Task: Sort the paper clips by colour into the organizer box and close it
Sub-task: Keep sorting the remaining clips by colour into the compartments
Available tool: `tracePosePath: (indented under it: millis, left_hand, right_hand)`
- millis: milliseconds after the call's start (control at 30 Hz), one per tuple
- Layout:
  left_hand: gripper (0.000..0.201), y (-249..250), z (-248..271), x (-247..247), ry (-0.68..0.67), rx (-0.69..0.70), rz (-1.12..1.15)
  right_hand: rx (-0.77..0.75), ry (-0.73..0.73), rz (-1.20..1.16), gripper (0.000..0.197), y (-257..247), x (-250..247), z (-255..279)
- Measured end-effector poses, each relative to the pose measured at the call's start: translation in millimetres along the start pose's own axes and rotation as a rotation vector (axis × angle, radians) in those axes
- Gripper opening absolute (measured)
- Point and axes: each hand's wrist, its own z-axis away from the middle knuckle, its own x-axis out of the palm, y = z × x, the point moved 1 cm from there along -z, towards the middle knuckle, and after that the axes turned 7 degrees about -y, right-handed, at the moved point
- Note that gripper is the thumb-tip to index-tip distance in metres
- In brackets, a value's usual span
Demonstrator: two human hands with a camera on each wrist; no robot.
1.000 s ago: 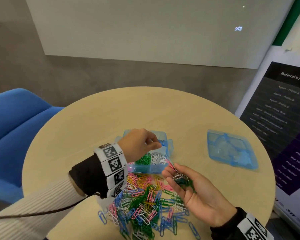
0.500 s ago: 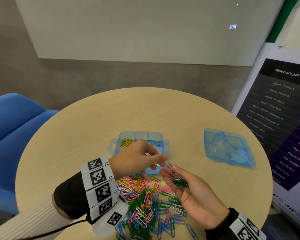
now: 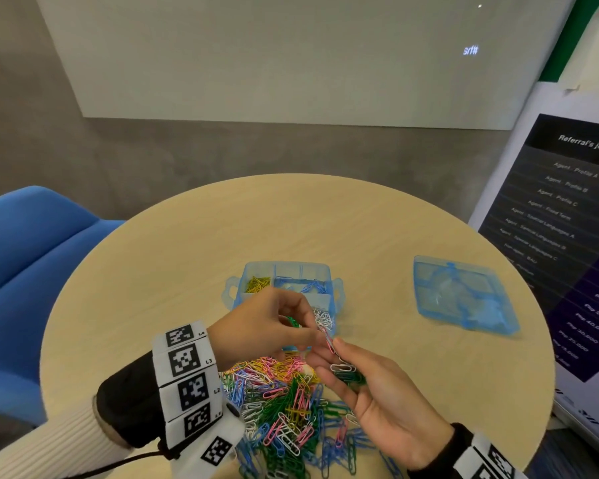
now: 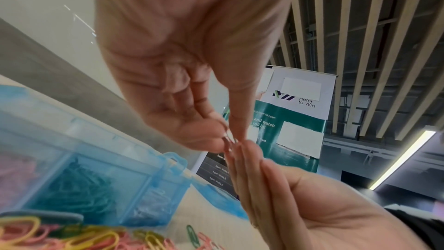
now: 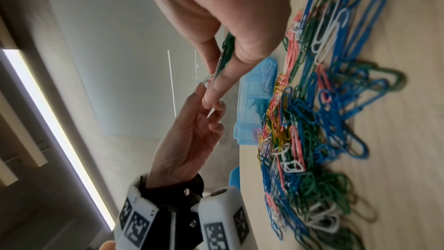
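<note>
The open blue organizer box holds yellow clips, blue clips, white clips and green clips in separate compartments. In front of it lies the mixed paper clip pile. My left hand hovers over the box's near edge and pinches a pink clip at the right hand's fingertips. My right hand, palm up above the pile, holds a small bunch of green and white clips between thumb and fingers.
The box's blue lid lies apart on the right of the round wooden table. A blue chair stands at the left, and a printed banner at the right beyond the table edge.
My left hand has come back from the far side of the box to the right hand's fingertips and has taken hold of a pink clip there. The right hand has stayed put.
</note>
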Motion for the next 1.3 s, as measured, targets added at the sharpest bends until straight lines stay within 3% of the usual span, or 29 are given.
tracePosePath:
  millis: [233, 600, 800, 967, 1100, 1200, 1300]
  left_hand:
    - [0.022, -2.2, -1.7, 6.2, 0.057, 0.027, 0.102]
    - [0.021, -6.1, 1.4, -4.0, -0.044, 0.009, 0.139]
    - [0.005, -16.2, -2.0, -53.8, 0.170, -0.027, -0.209]
    - [0.003, -35.0, -10.8, -76.8, 0.154, -0.183, -0.534]
    - [0.024, -28.0, -15.3, -62.7, 0.171, -0.092, -0.622]
    - [0.040, -11.5, -19.2, -41.3, 0.040, -0.062, -0.530]
    - [0.044, -1.2, -26.3, -22.6, -0.129, -0.088, -0.431]
  right_hand:
    - [0.022, -0.032, 0.032, 0.023, 3.1, 3.6, 2.1]
    - [-0.021, -0.002, 0.052, 0.023, 0.4, -0.1, 0.5]
    - [0.007, 0.040, -0.060, 0.025, -5.5, -4.8, -2.1]
    - [0.043, 0.020, -0.052, 0.023, -4.9, -4.8, -2.2]
    - [0.069, -0.007, -0.039, 0.023, -4.3, -4.0, -2.2]
    - [0.088, -0.023, -0.015, 0.023, -4.0, -2.9, -1.9]
    - [0.118, -0.043, 0.014, 0.023, -3.4, -0.9, -1.5]
